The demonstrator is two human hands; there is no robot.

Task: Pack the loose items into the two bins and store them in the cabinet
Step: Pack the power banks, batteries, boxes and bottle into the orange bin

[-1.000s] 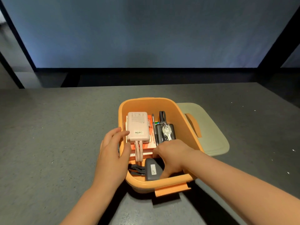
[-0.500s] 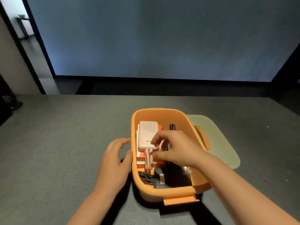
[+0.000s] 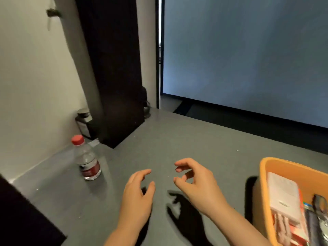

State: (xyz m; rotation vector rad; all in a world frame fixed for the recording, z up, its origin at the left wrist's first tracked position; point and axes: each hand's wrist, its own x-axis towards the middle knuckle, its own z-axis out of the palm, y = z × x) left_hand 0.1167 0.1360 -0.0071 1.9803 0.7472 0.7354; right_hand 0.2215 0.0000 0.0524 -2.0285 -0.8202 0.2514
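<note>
An orange bin [image 3: 264, 176] stands at the right edge of the grey table [image 3: 177, 139]. In it lie a pale pink power bank [image 3: 282, 196] with cables and some dark items, partly cut off by the frame. Both my hands hover over the bare table left of the bin and hold nothing. My left hand [image 3: 137, 197] has relaxed, slightly bent fingers. My right hand [image 3: 195, 181] has loosely curled fingers. A clear water bottle [image 3: 86, 158] with a red cap and red label stands upright at the table's left.
A tall black upright panel [image 3: 113, 71] stands at the far left corner, a small dark jar-like object [image 3: 84, 121] beside it against the pale wall. A black surface [image 3: 23, 215] fills the lower left corner. A large blue-grey screen [image 3: 248, 55] rises beyond the table.
My view has swung left. Both hands have left the orange bin, the right one coming out of it, and now hang over bare table. The bottle and black panel have come into view.
</note>
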